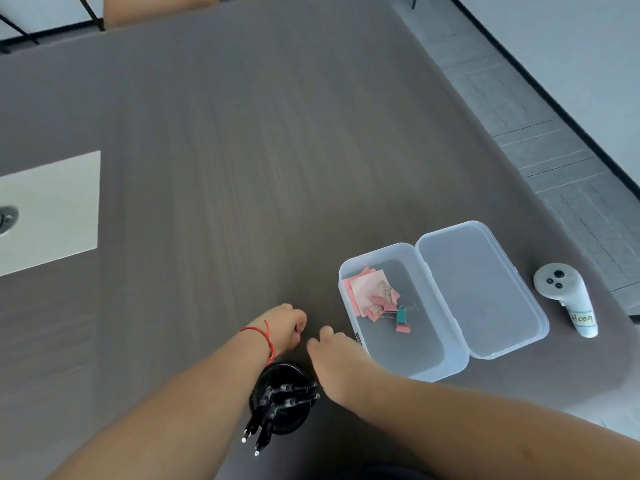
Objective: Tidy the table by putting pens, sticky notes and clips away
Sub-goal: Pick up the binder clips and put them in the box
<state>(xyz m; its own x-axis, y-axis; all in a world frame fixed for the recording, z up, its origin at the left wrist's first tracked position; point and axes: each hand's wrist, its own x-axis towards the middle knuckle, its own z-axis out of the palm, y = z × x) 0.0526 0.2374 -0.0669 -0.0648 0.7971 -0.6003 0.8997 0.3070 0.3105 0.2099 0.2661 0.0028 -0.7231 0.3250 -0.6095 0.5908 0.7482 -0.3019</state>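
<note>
- Clear plastic box sits open on the table, near its right edge; hinged lid laid flat to the right of the tray.
- Pink sticky notes piled in the far-left corner of the tray, loosely fanned.
- Clips on and beside the notes: a teal binder clip, pink binder clips, small metal clips on top of the pile, too small to count.
- Black pen cup stands near the front edge, just left of the box; black pens inside, tips leaning toward the camera.
- Left hand above the table just beyond the cup, fingers curled in, closed; whether anything is held, can't tell. Red string bracelet at the wrist.
- Right hand just beside the left one, against the box's near-left corner, fingers curled under and mostly hidden; grip can't tell.
- White controller with a handwritten label lies right of the lid, near the table edge.
- Light inset panel in the table at far left.
</note>
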